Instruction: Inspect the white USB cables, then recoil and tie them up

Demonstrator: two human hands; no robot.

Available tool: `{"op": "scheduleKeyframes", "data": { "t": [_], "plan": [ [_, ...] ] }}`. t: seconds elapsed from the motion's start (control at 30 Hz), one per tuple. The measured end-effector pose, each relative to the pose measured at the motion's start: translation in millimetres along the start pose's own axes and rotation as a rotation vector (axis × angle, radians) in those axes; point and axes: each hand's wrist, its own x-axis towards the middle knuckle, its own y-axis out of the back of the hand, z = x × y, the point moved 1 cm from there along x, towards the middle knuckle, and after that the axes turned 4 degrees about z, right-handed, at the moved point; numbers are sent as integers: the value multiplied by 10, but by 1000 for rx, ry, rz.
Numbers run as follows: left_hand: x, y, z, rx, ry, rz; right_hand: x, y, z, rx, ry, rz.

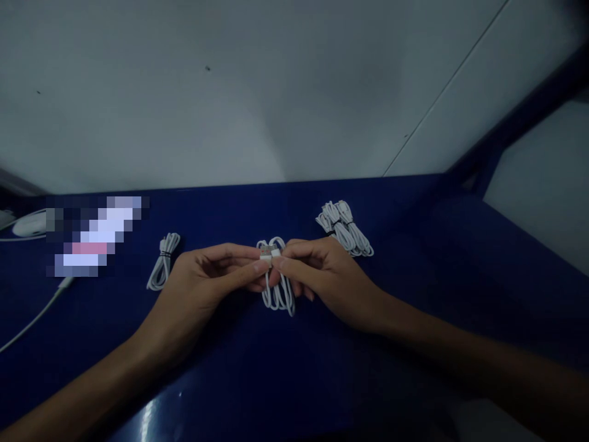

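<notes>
A coiled white cable (278, 298) is held between both hands above the blue table. Its two plug ends sit side by side at the top of the coil. My left hand (221, 270) pinches the left plug, a metal-tipped one, between thumb and fingers. On the other side, my right hand (322, 267) grips the right plug the same way, its thumb nearly touching my left thumb. The fingers behind the coil are partly hidden. No tie shows around this coil.
A tied white cable bundle (161, 267) lies left of my hands. Several tied bundles (347, 230) lie at the back right. A pixelated bright object (99, 236) with a white cable attached is on the left of the blue table (257, 380). A pale wall stands behind.
</notes>
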Motion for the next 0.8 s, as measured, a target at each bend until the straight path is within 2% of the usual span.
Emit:
{"op": "scheduleKeyframes", "data": {
  "t": [0.8],
  "plan": [
    [25, 5, -18, 4, -5, -8, -5, -8, -11, -3, 5, 17]
  ]
}}
